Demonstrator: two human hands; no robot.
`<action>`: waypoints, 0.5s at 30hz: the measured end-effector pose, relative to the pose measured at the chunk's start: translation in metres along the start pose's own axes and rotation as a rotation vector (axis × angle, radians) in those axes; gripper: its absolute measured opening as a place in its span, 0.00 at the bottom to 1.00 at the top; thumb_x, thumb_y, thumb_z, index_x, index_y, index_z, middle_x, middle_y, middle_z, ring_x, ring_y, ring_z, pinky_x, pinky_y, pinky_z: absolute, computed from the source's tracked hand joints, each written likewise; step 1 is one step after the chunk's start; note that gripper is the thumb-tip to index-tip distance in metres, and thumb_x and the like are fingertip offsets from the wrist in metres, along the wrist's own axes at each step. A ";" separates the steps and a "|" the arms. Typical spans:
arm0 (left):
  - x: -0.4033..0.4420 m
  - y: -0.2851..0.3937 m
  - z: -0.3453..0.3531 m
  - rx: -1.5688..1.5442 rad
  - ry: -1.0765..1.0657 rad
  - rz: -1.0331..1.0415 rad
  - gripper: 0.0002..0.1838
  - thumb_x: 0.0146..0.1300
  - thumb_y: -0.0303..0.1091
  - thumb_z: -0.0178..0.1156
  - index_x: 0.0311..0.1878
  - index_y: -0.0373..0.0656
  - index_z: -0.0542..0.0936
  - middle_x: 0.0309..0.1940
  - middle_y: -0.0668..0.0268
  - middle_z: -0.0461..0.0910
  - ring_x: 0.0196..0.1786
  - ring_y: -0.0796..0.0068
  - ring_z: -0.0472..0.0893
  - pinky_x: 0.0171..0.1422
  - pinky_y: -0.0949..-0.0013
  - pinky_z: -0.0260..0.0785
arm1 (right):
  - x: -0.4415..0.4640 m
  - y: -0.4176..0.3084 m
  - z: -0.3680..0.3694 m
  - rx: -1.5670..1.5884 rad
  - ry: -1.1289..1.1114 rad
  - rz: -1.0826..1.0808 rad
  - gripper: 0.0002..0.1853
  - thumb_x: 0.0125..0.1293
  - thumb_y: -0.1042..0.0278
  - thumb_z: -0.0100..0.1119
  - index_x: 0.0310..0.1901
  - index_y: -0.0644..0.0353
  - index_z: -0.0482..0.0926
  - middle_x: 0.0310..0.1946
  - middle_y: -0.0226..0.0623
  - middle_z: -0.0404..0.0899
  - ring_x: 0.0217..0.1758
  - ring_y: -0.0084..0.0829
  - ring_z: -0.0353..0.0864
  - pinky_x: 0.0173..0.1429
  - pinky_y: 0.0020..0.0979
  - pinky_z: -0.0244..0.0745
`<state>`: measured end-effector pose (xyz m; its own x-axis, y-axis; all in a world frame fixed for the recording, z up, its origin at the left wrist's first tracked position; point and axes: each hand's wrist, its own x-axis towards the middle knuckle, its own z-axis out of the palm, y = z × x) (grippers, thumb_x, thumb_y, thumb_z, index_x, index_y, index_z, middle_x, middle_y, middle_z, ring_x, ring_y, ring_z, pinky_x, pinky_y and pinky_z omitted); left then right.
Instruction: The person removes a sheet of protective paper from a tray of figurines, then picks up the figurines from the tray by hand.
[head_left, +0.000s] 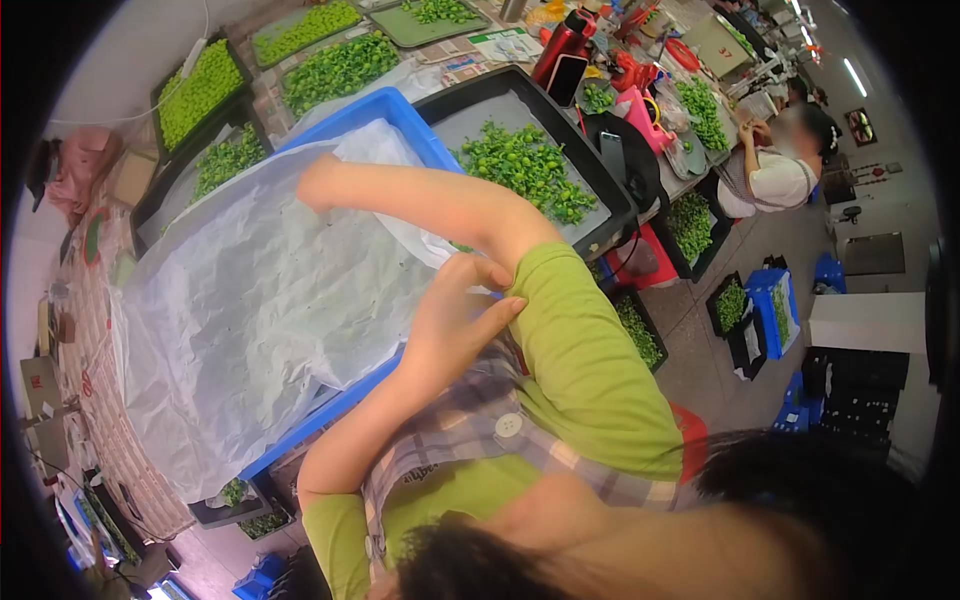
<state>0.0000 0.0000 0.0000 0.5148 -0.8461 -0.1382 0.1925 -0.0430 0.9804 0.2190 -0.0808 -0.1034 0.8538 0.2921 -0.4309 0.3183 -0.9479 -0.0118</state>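
a pale wall (125, 55) stands beyond my bench (125, 460)'s far left corner; past its right edge i see grey floor (690, 330), a framed picture (860, 127) on another wall, and a lit ceiling tube (855, 77).

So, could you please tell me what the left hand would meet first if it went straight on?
The left hand would first meet the yellow-green sleeve on the right arm. Its fingers already look close against it, though depth leaves actual contact uncertain.
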 end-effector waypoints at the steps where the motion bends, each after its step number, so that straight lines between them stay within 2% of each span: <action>1: -0.003 0.002 -0.002 0.177 -0.047 0.091 0.09 0.55 0.32 0.56 0.36 0.41 0.69 0.39 0.64 0.70 0.40 0.75 0.69 0.51 0.72 0.61 | -0.005 -0.004 -0.001 -0.035 0.080 -0.015 0.14 0.48 0.67 0.54 0.39 0.54 0.79 0.42 0.38 0.76 0.45 0.37 0.75 0.43 0.45 0.69; 2: -0.006 0.004 -0.004 0.353 -0.091 0.184 0.03 0.60 0.28 0.51 0.35 0.41 0.68 0.37 0.69 0.69 0.37 0.80 0.68 0.50 0.75 0.62 | -0.009 -0.009 -0.003 -0.072 0.161 -0.033 0.11 0.47 0.69 0.52 0.33 0.56 0.80 0.35 0.37 0.79 0.39 0.36 0.78 0.37 0.40 0.71; 3: 0.009 -0.002 0.001 0.342 -0.082 0.243 0.03 0.60 0.28 0.51 0.35 0.41 0.68 0.37 0.69 0.69 0.37 0.80 0.68 0.50 0.75 0.62 | -0.019 0.009 -0.007 -0.131 0.159 -0.019 0.11 0.47 0.69 0.52 0.33 0.56 0.80 0.35 0.37 0.79 0.39 0.36 0.78 0.37 0.40 0.71; 5: 0.002 -0.001 -0.002 -0.047 -0.116 -0.063 0.05 0.58 0.26 0.53 0.36 0.40 0.67 0.37 0.68 0.69 0.37 0.80 0.68 0.49 0.76 0.62 | -0.028 -0.003 -0.013 -0.118 0.163 -0.063 0.11 0.47 0.69 0.51 0.32 0.56 0.80 0.34 0.37 0.79 0.38 0.36 0.78 0.35 0.39 0.71; 6: -0.002 0.004 -0.003 -0.082 -0.126 -0.089 0.08 0.57 0.25 0.54 0.38 0.39 0.67 0.38 0.68 0.68 0.37 0.80 0.68 0.47 0.76 0.62 | -0.030 -0.012 -0.017 -0.110 0.162 -0.074 0.11 0.47 0.69 0.51 0.32 0.56 0.80 0.34 0.37 0.79 0.38 0.36 0.78 0.35 0.39 0.71; 8: -0.005 0.010 0.008 -0.004 -0.043 0.100 0.12 0.56 0.25 0.55 0.42 0.40 0.66 0.38 0.69 0.68 0.36 0.81 0.68 0.43 0.78 0.62 | -0.036 -0.021 -0.024 -0.114 0.098 -0.070 0.14 0.49 0.71 0.53 0.39 0.52 0.79 0.42 0.35 0.77 0.46 0.36 0.76 0.40 0.43 0.69; 9: -0.006 0.007 0.013 -0.063 -0.078 0.089 0.16 0.55 0.24 0.57 0.45 0.41 0.64 0.38 0.69 0.67 0.37 0.82 0.69 0.40 0.80 0.63 | -0.037 -0.027 -0.025 -0.112 0.101 -0.077 0.14 0.49 0.71 0.53 0.39 0.52 0.79 0.42 0.35 0.77 0.46 0.36 0.76 0.40 0.43 0.69; 10: -0.008 0.009 0.014 -0.058 -0.076 0.091 0.16 0.55 0.24 0.57 0.45 0.41 0.64 0.38 0.69 0.67 0.37 0.82 0.69 0.40 0.80 0.63 | -0.039 -0.031 -0.028 -0.134 0.171 -0.118 0.12 0.48 0.71 0.51 0.36 0.54 0.80 0.38 0.36 0.78 0.42 0.36 0.77 0.37 0.41 0.70; 11: -0.010 0.015 0.016 -0.102 -0.137 0.004 0.18 0.54 0.25 0.58 0.46 0.41 0.64 0.38 0.70 0.67 0.38 0.82 0.69 0.41 0.81 0.63 | -0.042 -0.033 -0.031 -0.158 0.239 -0.157 0.11 0.48 0.70 0.50 0.33 0.56 0.80 0.33 0.38 0.79 0.39 0.36 0.78 0.35 0.39 0.71; 12: -0.012 0.020 0.016 -0.148 -0.197 -0.086 0.19 0.53 0.25 0.59 0.47 0.41 0.63 0.38 0.70 0.66 0.39 0.83 0.69 0.42 0.81 0.64 | -0.046 -0.035 -0.033 -0.158 0.241 -0.156 0.11 0.48 0.70 0.50 0.33 0.56 0.80 0.33 0.38 0.79 0.39 0.36 0.78 0.35 0.39 0.71; 13: -0.013 0.027 0.013 -0.106 -0.251 -0.098 0.22 0.54 0.23 0.57 0.51 0.41 0.61 0.39 0.68 0.67 0.41 0.82 0.70 0.43 0.80 0.64 | -0.049 -0.037 -0.035 -0.168 0.245 -0.178 0.11 0.48 0.71 0.50 0.32 0.56 0.80 0.33 0.38 0.79 0.38 0.36 0.78 0.34 0.39 0.72; 14: -0.016 0.032 0.010 -0.104 -0.248 -0.100 0.22 0.54 0.23 0.57 0.51 0.41 0.61 0.39 0.68 0.67 0.41 0.82 0.70 0.43 0.80 0.64 | -0.052 -0.038 -0.038 -0.178 0.250 -0.201 0.10 0.48 0.71 0.50 0.32 0.57 0.80 0.33 0.38 0.79 0.38 0.36 0.78 0.33 0.39 0.72; 15: -0.020 0.036 0.008 -0.178 -0.364 -0.098 0.24 0.54 0.22 0.55 0.54 0.41 0.60 0.40 0.67 0.68 0.41 0.82 0.70 0.43 0.80 0.64 | -0.056 -0.039 -0.042 -0.173 0.249 -0.206 0.10 0.48 0.71 0.50 0.32 0.57 0.80 0.33 0.38 0.79 0.38 0.36 0.78 0.33 0.39 0.72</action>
<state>-0.0101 0.0111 0.0388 0.1643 -0.9764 -0.1399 0.3842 -0.0673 0.9208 0.1760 -0.0547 -0.0410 0.8321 0.5166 -0.2017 0.5406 -0.8368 0.0867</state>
